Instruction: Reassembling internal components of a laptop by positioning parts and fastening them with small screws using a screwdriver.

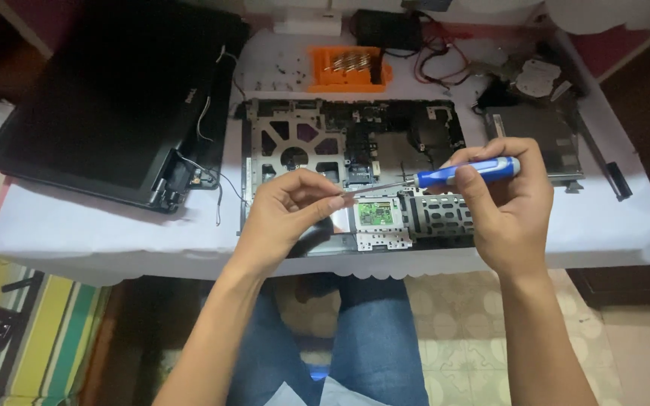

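Observation:
My right hand (507, 203) grips a blue-handled screwdriver (466, 173) held almost level, its thin metal shaft pointing left. My left hand (289, 210) pinches the shaft's tip between thumb and forefinger; whether a screw sits there I cannot tell. Both hands hover above the front edge of an opened laptop base (280, 143), a metal frame with cut-outs, a small green circuit board (375, 213) and a perforated metal cage (439, 214).
The detached black laptop screen (107, 98) lies at the left, trailing thin wires. An orange parts tray (347, 69) stands at the back, next to a black box (387, 30) and red wires. A grey drive unit (539, 139) lies at the right on the white tablecloth (77, 225).

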